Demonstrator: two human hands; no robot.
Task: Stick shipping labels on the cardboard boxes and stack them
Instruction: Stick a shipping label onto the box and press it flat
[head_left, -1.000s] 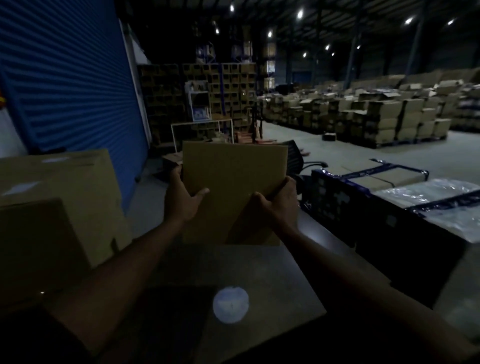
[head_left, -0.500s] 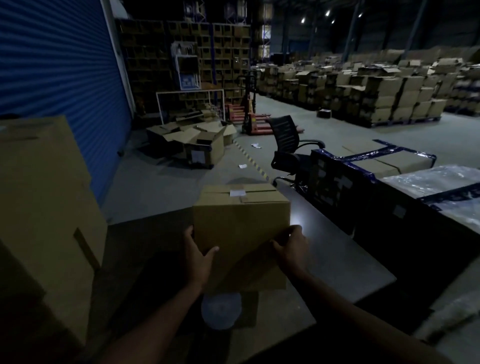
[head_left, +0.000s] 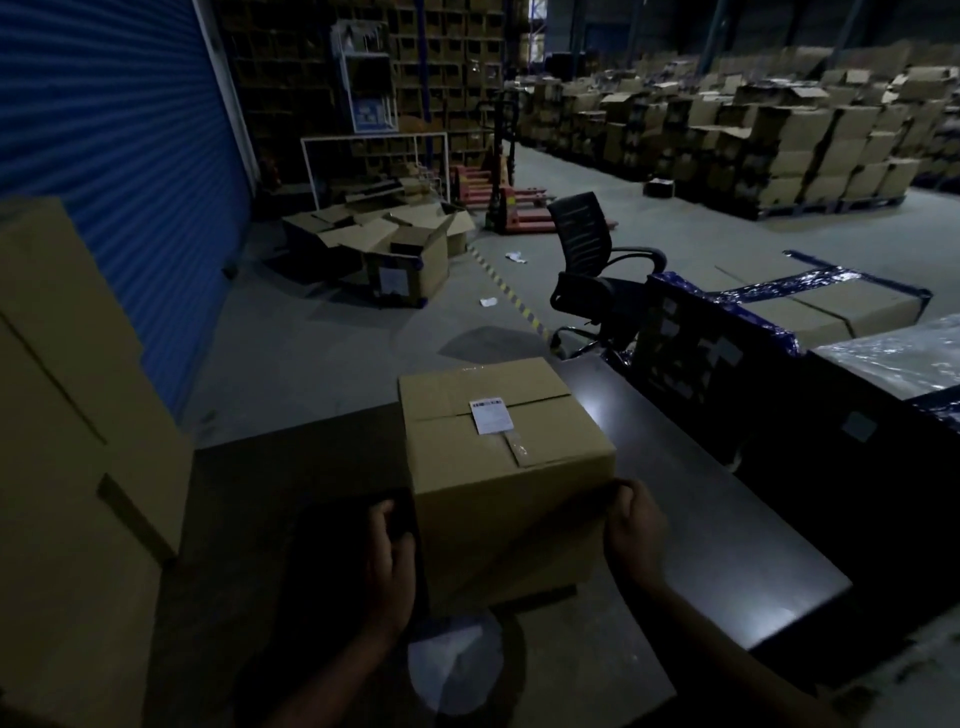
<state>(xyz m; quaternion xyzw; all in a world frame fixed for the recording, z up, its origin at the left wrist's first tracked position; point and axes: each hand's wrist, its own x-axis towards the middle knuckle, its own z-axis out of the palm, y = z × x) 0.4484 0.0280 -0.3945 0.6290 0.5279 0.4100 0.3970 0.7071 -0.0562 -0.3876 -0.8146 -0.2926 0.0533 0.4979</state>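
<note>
Box tipped down since the earlier frame: the cardboard box (head_left: 506, 467) now sits flat on the dark bench (head_left: 727, 530), shipping label (head_left: 491, 415) facing up.
The left hand (head_left: 387, 556) lies beside its near-left side with curled fingers, contact unclear; the right hand (head_left: 636, 530) curls at its near-right edge.

Print on the shipping label (head_left: 490, 415) beyond the hands is too small to read. The left hand (head_left: 388, 558) lies in deep shadow; its fingertip contact with the cardboard box (head_left: 506, 483) cannot be determined. The large carton (head_left: 67, 467) left of that hand is cut off by the frame edge.
</note>
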